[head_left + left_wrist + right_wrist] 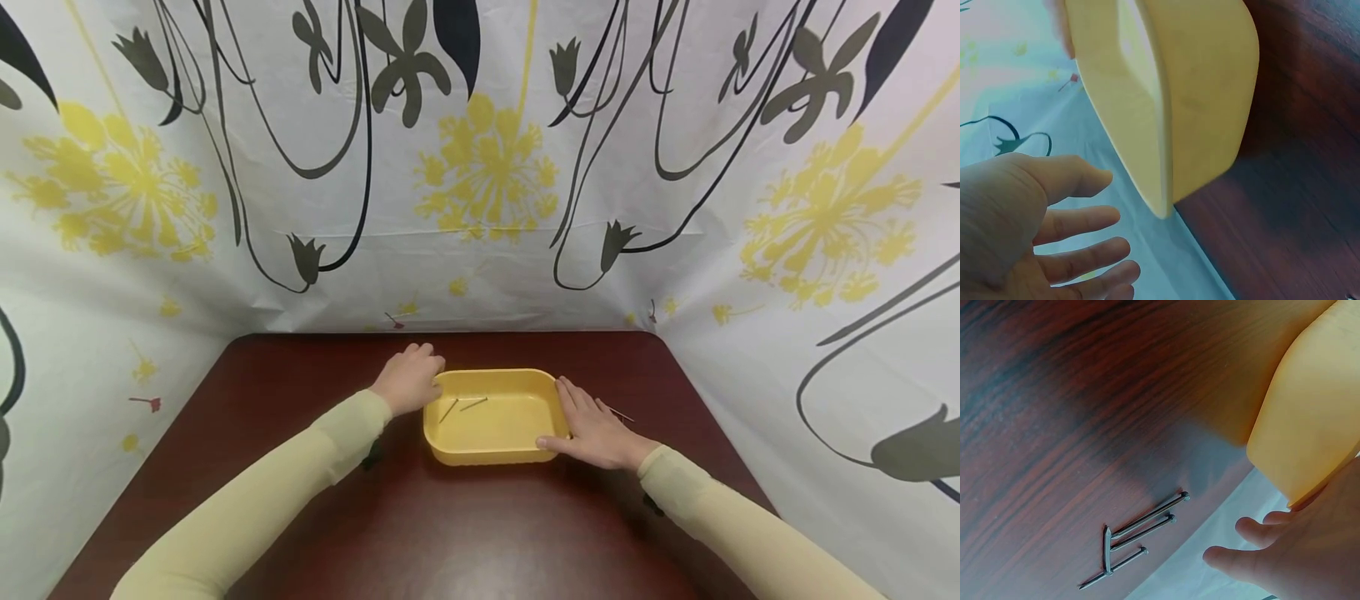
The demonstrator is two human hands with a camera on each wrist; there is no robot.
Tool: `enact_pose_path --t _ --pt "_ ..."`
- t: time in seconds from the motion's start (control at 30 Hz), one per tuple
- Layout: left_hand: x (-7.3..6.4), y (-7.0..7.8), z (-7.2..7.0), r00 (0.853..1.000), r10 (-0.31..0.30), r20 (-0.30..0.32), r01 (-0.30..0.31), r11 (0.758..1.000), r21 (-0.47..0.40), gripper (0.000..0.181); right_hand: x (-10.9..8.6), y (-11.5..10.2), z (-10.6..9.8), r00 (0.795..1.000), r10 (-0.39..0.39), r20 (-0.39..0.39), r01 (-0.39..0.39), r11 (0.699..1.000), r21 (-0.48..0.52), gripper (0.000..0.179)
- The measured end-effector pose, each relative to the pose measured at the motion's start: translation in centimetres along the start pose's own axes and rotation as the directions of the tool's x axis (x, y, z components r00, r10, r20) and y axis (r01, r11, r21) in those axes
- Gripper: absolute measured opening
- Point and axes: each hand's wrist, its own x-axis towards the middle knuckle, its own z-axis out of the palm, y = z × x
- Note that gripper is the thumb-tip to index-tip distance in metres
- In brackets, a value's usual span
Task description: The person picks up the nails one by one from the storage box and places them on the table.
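Note:
A shallow yellow plastic tray point(495, 457) with rounded corners sits on the table, and two nails point(474, 403) lie inside it toward its left. My left hand point(410, 379) is at the tray's far left corner. In the left wrist view its fingers point(1088, 259) are spread and relaxed, a little apart from the rim, holding nothing. My right hand point(596, 429) rests along the tray's right rim, fingers extended toward the far corner and thumb over the near right corner. Just past that hand, several steel nails point(1147, 515) lie on the table, mostly hidden in the head view.
The dark red wood-grain table point(487, 533) has its far edge behind the tray. A white cloth point(480, 283) printed with grey and yellow flowers hangs behind the table and along both sides.

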Motion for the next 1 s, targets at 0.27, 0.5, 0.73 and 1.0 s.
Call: enact_pose_path --t 0.27,0.5,0.73,1.0 --pt "0.9 1.1 1.1 0.999 0.033 0.029 -0.034 0.999 0.008 0.028 0.0 0.1 -0.1 1.0 -0.004 0.0 0.004 1.0 0.005 0.118" --pt "2.1 2.0 2.6 0.997 0.067 0.047 -0.068 0.997 0.021 0.01 0.0 0.2 -0.1 1.0 0.003 0.005 -0.003 1.0 -0.002 0.118" --pt "2.9 2.5 4.9 0.995 0.064 0.079 -0.07 0.995 0.071 0.028 -0.1 0.1 0.1 1.0 -0.002 0.015 0.002 1.0 0.004 0.118" --pt "3.3 3.2 6.0 0.994 0.074 0.075 -0.09 0.966 0.241 0.025 0.0 0.0 -0.1 1.0 -0.003 0.015 0.003 1.0 -0.011 0.118"
